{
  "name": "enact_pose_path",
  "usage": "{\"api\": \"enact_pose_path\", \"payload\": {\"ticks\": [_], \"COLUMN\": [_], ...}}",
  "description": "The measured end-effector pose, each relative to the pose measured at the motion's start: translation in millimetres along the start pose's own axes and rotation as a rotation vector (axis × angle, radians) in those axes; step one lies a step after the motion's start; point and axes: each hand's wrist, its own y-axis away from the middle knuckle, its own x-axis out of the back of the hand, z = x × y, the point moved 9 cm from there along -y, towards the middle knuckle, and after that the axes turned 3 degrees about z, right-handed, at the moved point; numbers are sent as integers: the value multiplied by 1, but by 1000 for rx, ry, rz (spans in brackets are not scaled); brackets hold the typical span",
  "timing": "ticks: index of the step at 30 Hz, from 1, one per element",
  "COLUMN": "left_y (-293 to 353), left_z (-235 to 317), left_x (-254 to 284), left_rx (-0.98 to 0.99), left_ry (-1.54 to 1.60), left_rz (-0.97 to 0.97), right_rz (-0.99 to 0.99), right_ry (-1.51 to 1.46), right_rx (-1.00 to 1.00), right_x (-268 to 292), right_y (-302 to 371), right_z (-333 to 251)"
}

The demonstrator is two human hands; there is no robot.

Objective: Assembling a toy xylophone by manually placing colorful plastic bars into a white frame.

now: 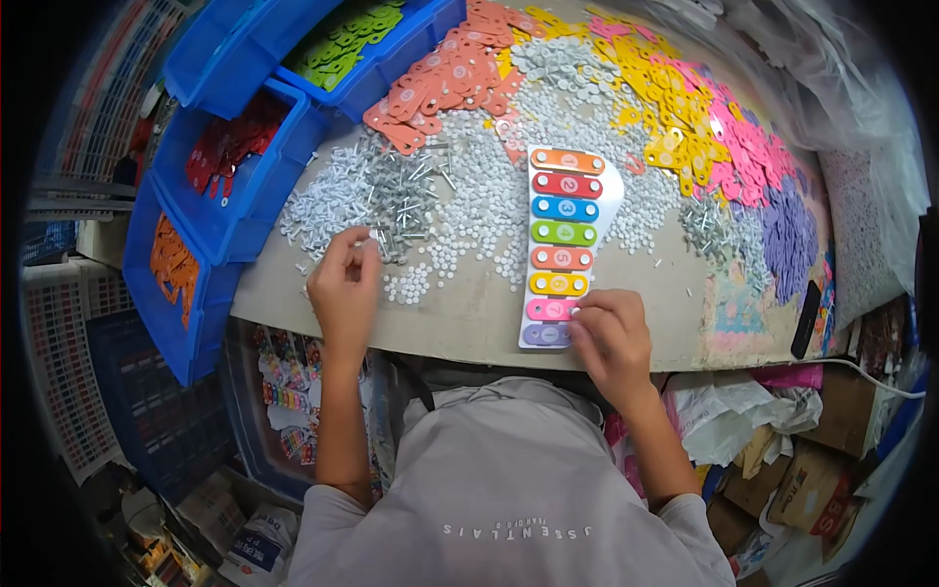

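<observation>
A toy xylophone (606,201) with a white base lies on the table in front of me. Its coloured bars run from an orange bar (567,160) at the far end to a purple bar (546,336) nearest me. White round caps sit on the ends of most bars. My right hand (616,342) is closed, its fingertips on a small white cap (575,311) at the right end of the pink bar (550,310). My left hand (344,284) hovers by the metal pins (401,201), thumb and fingers pinched; what they hold, if anything, is too small to make out.
Loose white caps (479,196) spread over the table (460,328). Coral bars (445,83), yellow bars (675,103), pink bars (748,157) and purple bars (787,240) lie heaped beyond. Blue bins (293,161) stand at the left. A black object (806,319) lies at the right edge.
</observation>
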Motion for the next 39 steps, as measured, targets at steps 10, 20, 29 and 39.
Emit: {"api": "enact_pose_path", "payload": {"ticks": [10,20,29,39], "left_y": [93,101,86,80], "left_z": [56,54,67,71], "left_x": [-110,-135,-147,-154], "left_rx": [460,562,276,330], "left_ry": [971,906,500,694], "left_rz": [-828,-909,-969,-1019], "right_rz": [-168,-294,-353,-448], "right_ry": [-774,-850,-814,-674], "right_rx": [-1026,-1031,-1057,-938], "right_x": [-42,-52,-47,-56], "right_y": [35,37,34,33], "right_z": [65,66,66,64]}}
